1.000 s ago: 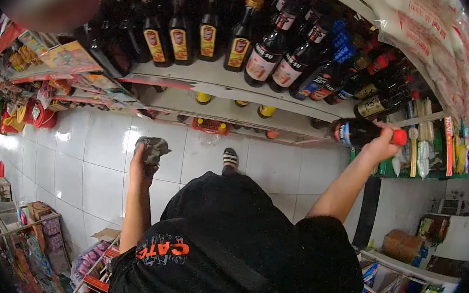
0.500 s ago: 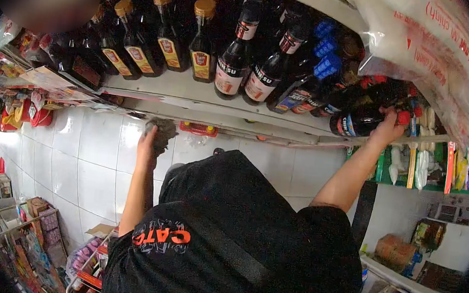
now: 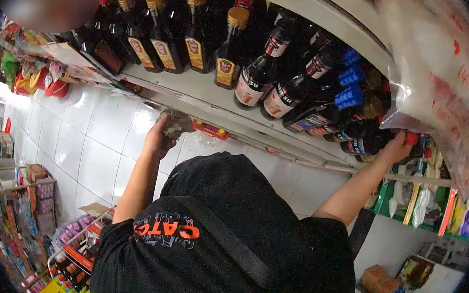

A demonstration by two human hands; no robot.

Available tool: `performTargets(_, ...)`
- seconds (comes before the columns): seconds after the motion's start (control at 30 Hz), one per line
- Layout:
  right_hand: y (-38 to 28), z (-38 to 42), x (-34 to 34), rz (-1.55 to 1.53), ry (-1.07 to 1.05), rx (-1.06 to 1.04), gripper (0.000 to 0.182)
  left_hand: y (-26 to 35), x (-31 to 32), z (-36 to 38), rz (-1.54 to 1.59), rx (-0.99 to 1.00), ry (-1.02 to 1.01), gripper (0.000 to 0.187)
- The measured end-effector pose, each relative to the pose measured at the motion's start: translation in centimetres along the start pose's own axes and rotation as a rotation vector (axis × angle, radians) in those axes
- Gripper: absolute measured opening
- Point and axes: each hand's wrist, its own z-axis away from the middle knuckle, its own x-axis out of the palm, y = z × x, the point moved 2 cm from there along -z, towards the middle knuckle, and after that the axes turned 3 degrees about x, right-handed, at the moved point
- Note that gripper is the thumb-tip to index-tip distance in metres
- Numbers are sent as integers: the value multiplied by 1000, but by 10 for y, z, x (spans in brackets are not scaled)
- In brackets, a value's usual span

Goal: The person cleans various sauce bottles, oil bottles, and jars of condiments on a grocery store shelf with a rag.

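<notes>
My right hand [image 3: 397, 150] is closed around the neck of a dark sauce bottle [image 3: 375, 143] with a red cap, at the right end of the shelf row. The bottle leans, its blue-and-white label toward the neighbouring bottles. Part of it is hidden by my fingers and a hanging plastic bag. At the left, below the shelf edge, my left hand [image 3: 155, 134] grips a crumpled grey cloth [image 3: 178, 124]. Blue-capped bottles [image 3: 349, 96] stand just left of the held bottle.
Gold-capped bottles [image 3: 229, 58] and pink-labelled bottles [image 3: 254, 83] line the shelf [image 3: 205, 95]. A large plastic bag [image 3: 438, 81] with red print hangs at upper right. Green-edged racks of packets [image 3: 409, 206] are below it. White tiles [image 3: 105, 140] cover the floor; a crate of bottles [image 3: 74, 261] stands lower left.
My view has tilted, so the shelf slants down to the right. The held bottle sits farther back, closer in line with its neighbours. The cloth stays in my left hand.
</notes>
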Motion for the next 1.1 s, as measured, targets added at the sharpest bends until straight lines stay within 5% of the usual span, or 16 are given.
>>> performTargets(0.13, 3, -9, -1, 188, -18, 48, 39, -2, 8, 8, -5, -24, 74, 39)
performTargets(0.17, 4, -8, 5, -2, -24, 66, 41, -4, 6, 9, -7, -30, 114, 40)
performTargets(0.27, 4, -10, 9, 2, -28, -6, 42, -9, -3, 4, -50, 59, 95, 36)
performTargets(0.3, 29, -23, 4, 68, -7, 113, 42, -5, 0, 8, -85, 130, 63, 35)
performTargets(0.4, 25, -21, 5, -89, -140, -27, 43, 1, 6, 14, -76, 210, 151, 35)
performTargets(0.53, 18, -21, 4, 106, -64, -75, 37, -6, -5, 11, -89, 139, 188, 34)
performTargets(0.57, 31, -21, 6, -88, -25, 5, 36, -8, -6, 11, -81, 131, 172, 34)
performTargets(0.67, 70, -50, -8, 369, -109, -310, 36, -11, -2, 13, -53, 108, 148, 34)
performTargets(0.73, 82, -61, -11, 373, -50, -312, 37, -12, -3, 14, -71, 99, 144, 34)
performTargets(0.9, 32, -35, 6, 286, 39, 6, 36, -11, -7, 18, -29, 70, 234, 34)
performTargets(1.1, 25, -32, 7, 317, 112, 132, 38, -22, -27, 17, -29, 54, 243, 40)
